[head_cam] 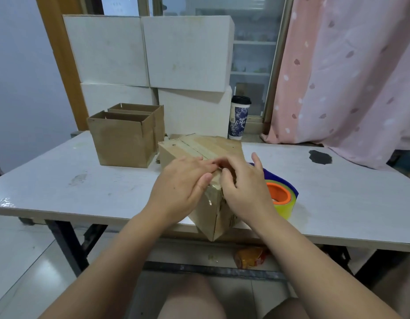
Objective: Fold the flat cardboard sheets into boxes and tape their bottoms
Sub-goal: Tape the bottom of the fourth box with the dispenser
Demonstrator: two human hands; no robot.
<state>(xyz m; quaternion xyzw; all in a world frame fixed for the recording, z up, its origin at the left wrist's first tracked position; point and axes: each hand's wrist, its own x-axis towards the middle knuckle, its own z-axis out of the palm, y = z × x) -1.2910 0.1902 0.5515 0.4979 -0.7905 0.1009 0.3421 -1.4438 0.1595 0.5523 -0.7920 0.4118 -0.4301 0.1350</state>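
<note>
The left grip [183, 180] is lying flat, fingers straight, smoothing clear tape [209, 193] down to seal the upturned brown cardboard box [213, 146] at the white counter's [84, 180] near edge; the right grip [240, 183] is curling onto it, pinching or pressing, I cannot tell

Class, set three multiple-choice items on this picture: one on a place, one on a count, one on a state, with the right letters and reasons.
1. Where is the yellow tape roll with orange core? A on the floor; B on the white table, right of the taped brown cardboard box; C inside a box.
2. How many open-topped brown boxes stand back left? A two; B four; C six.
3. The blue-patterned paper cup is: A tipped over; B lidless; C upright, black-lidded.
Answers: B, it lies beside the box; A, one stands behind the other; C, its lid caps it.
</note>
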